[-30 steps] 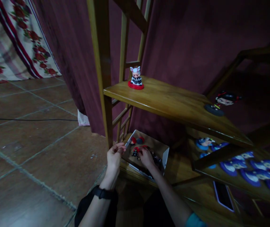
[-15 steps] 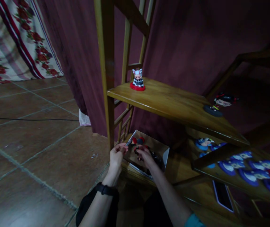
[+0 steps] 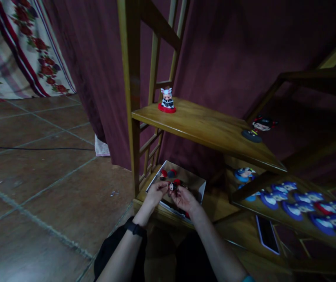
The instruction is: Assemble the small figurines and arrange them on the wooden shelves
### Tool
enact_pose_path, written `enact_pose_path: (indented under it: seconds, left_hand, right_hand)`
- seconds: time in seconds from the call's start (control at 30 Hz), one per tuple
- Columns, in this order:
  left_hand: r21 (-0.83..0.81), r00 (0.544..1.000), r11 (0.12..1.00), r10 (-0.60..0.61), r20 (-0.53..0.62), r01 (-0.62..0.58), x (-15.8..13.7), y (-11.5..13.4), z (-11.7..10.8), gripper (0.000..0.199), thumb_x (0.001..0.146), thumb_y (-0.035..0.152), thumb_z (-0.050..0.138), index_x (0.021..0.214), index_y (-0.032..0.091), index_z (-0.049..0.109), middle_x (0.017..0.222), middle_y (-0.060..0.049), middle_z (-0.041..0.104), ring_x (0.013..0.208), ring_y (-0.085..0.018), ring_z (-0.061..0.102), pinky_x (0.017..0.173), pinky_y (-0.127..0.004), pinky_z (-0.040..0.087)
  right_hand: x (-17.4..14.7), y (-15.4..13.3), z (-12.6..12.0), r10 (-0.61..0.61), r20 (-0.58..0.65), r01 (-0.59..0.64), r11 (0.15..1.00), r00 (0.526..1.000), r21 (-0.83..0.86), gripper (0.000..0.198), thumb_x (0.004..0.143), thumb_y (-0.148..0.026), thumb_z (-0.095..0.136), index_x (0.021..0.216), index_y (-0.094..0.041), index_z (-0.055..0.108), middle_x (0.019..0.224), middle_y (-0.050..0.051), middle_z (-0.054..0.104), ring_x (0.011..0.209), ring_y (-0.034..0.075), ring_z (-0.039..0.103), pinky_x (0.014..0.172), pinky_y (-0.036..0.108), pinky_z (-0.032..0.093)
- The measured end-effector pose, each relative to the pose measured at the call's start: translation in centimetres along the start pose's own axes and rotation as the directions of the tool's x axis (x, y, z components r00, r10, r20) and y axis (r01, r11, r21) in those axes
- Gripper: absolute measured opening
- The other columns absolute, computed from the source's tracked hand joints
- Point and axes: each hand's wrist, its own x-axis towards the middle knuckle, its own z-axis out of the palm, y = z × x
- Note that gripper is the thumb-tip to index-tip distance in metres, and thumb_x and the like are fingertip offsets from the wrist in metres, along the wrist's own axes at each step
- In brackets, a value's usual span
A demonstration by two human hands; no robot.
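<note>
Between the fingertips of both hands is a small dark figurine with a pale face, held over a shallow white-edged box. My left hand pinches it from the left; a dark band circles that wrist. From the right, my right hand has its fingers closed on the same figurine. Inside the box, behind my hands, lie a red-and-dark figurine and another red-and-grey piece. More dark and red pieces in the box are partly covered by my hands.
A wooden shelf above the box carries a white-haired figurine on a red base and a black-haired figurine. Several blue-and-white figurines stand at the right, above a phone. A wooden post rises beside the box.
My right hand has lifted the figurine from among the box's contents, and my left hand has moved right from the box's edge to grip it too. The view has shifted slightly.
</note>
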Motion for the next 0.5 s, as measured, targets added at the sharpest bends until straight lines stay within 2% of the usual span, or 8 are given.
enact_pose_path:
  seconds: [0.1,0.2,0.37,0.5]
  left_hand:
    - [0.022,0.999,0.999,0.050,0.004,-0.050,0.4,-0.7,-0.1,0.017,0.051,0.018,0.073,0.066,0.013,0.066,0.060,-0.001,0.063,0.056,-0.011,0.054,0.055,-0.022,0.042]
    - [0.025,0.998,0.998,0.050,-0.041,-0.049,0.7,-0.9,0.1,0.016,0.049,0.017,0.074,0.060,0.013,0.064,0.051,0.001,0.059,0.046,-0.009,0.050,0.047,-0.021,0.039]
    - [-0.100,0.998,0.994,-0.050,-0.047,0.046,0.3,-0.3,0.8,0.025,0.046,0.017,0.078,0.066,0.011,0.065,0.054,-0.002,0.063,0.048,-0.012,0.056,0.050,-0.025,0.046]
    - [-0.188,0.994,0.977,-0.107,-0.024,0.101,0.0,-0.1,1.2,0.026,0.048,0.015,0.078,0.069,0.009,0.064,0.057,-0.005,0.066,0.052,-0.014,0.061,0.054,-0.026,0.049]
  right_hand:
    - [-0.3,-0.4,-0.1,-0.065,0.005,0.065,0.997,0.998,-0.036,0.008,0.079,-0.009,0.052,0.080,-0.010,0.060,0.069,0.004,0.068,0.064,0.010,0.064,0.061,0.017,0.055]
    - [-0.8,-0.7,0.1,-0.123,0.034,0.126,0.987,0.992,-0.095,0.007,0.079,-0.017,0.056,0.081,-0.012,0.061,0.072,0.003,0.068,0.066,0.010,0.064,0.066,0.020,0.055]
    - [-1.7,-0.6,0.8,-0.245,0.061,0.252,0.914,0.968,-0.318,0.021,0.066,-0.024,0.071,0.081,-0.012,0.063,0.071,0.004,0.068,0.065,0.013,0.064,0.069,0.027,0.054]
    - [-2.0,-0.7,1.1,-0.343,0.051,0.333,0.848,0.938,-0.412,0.027,0.060,-0.029,0.074,0.079,-0.013,0.063,0.071,0.002,0.067,0.064,0.012,0.063,0.067,0.028,0.053]
